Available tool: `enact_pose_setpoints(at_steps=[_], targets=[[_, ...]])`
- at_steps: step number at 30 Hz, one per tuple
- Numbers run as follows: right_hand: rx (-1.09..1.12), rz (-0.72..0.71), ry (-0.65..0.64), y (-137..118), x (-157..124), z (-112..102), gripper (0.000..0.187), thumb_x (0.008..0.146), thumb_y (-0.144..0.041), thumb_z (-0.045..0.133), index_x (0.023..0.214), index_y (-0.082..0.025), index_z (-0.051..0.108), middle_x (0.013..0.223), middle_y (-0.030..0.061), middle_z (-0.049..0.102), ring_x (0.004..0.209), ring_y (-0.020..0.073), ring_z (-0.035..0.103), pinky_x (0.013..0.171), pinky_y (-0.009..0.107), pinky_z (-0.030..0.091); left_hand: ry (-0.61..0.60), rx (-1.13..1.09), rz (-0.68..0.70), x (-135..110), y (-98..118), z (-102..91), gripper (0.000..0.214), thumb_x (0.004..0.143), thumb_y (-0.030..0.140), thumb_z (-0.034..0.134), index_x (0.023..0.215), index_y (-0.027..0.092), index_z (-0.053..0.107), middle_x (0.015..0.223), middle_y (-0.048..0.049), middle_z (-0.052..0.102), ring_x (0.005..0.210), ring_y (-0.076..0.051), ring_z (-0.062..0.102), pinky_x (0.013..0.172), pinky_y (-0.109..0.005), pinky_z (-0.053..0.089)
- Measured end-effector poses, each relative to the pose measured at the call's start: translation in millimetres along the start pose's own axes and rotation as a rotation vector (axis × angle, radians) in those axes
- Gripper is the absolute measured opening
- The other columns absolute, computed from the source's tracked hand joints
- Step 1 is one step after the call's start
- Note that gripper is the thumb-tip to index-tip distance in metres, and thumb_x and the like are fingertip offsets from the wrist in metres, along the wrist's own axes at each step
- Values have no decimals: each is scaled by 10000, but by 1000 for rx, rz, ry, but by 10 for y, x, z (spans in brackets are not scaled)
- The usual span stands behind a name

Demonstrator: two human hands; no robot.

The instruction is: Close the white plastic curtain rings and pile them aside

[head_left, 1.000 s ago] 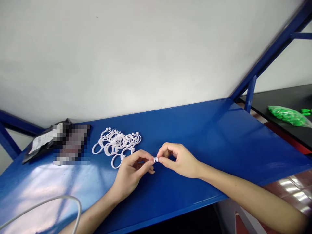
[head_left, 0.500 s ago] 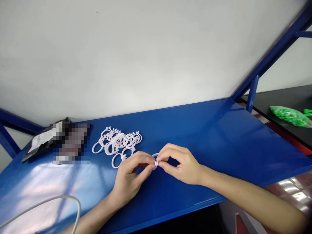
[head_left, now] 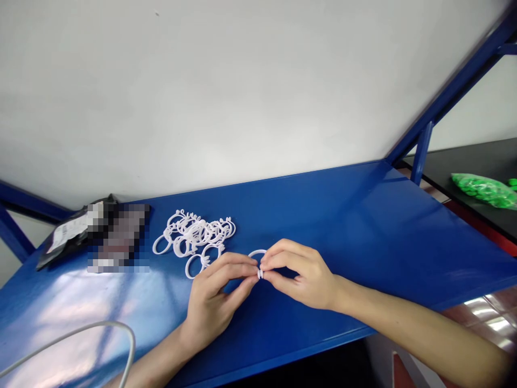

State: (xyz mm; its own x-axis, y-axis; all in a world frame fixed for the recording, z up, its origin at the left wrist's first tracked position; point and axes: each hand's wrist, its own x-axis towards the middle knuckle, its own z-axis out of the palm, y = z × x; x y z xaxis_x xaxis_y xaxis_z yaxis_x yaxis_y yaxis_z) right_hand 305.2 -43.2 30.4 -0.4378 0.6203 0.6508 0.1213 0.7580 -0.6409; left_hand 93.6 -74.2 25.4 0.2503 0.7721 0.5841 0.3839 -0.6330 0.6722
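Note:
My left hand [head_left: 226, 293] and my right hand [head_left: 301, 272] meet near the middle of the table. Between their fingertips they pinch a white plastic ring [head_left: 257, 252] by the small tabs at its near end. The ring's curved far side shows behind the fingers; the rest is covered by them. Just left of and beyond my left hand lies a pile of similar white plastic rings [head_left: 197, 233], each with small tabs. One single ring [head_left: 188, 268] sits at the near edge of that pile, close to my left knuckles.
Black plastic packaging with a white label [head_left: 68, 234] lies at the left, beside a blurred-out item [head_left: 121, 234]. A pale cable [head_left: 100, 324] loops over the blue table [head_left: 323, 210] at lower left. A bag of green pieces [head_left: 482, 189] rests on a black table at right.
Both hands stay pinched on the ring's tabs. More of the ring's far curve shows now, and the left fingers have shifted slightly. The view has moved a little.

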Motion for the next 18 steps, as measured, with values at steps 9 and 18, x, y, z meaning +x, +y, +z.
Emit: enact_pose_setpoints(at_steps=[9, 18], targets=[[2, -81, 38, 3, -11, 23, 60, 970, -143, 673, 987, -173, 723, 1011, 92, 750, 956, 163, 750, 842, 273, 638, 42, 49, 42, -28, 5, 25, 165, 898, 65, 703, 987, 203, 716, 945, -35, 764, 837, -137, 755, 746, -223, 625], [20, -62, 40, 6, -40, 45, 73, 979, -146, 668, 990, -189, 726, 1004, 75, 737, 925, 154, 740, 815, 267, 642, 71, 47, 35, -56, 41, 57, 183, 901, 52, 693, 1005, 201, 712, 955, -30, 756, 839, -131, 751, 759, -212, 623]])
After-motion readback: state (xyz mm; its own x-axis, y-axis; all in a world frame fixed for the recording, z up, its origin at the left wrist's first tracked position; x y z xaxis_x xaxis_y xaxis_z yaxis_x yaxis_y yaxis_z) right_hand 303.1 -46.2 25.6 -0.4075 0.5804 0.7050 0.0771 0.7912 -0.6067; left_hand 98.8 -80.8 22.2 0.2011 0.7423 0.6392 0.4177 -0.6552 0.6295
